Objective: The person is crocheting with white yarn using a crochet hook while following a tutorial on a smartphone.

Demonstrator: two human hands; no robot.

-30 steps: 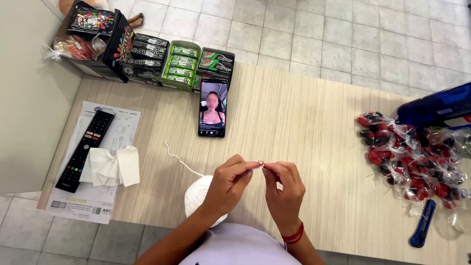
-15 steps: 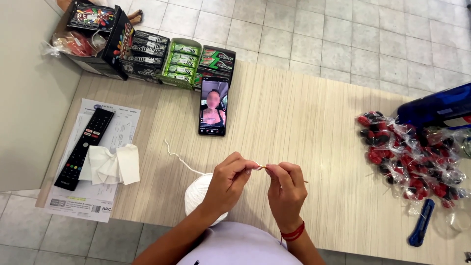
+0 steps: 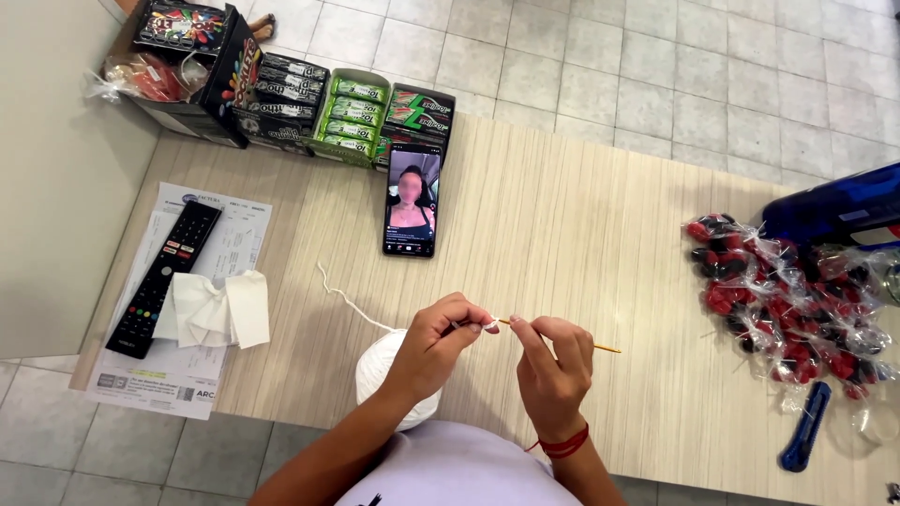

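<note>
On the pale wooden tabletop (image 3: 581, 225), a black smartphone (image 3: 412, 200) lies centre; a black remote control (image 3: 162, 277) lies left, cellophane-wrapped red sweets (image 3: 783, 305) right, a white yarn ball (image 3: 380, 370) nearest.

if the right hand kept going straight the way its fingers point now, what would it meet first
The right hand points up and left toward the left hand, so it would likely meet those fingers and the white yarn pinched there first. Beyond them lies the phone, though depth is unclear.

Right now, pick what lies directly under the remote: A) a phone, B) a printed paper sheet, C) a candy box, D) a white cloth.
B: the black remote rests on the paper sheet, with the white cloth beside it, not under it.
</note>
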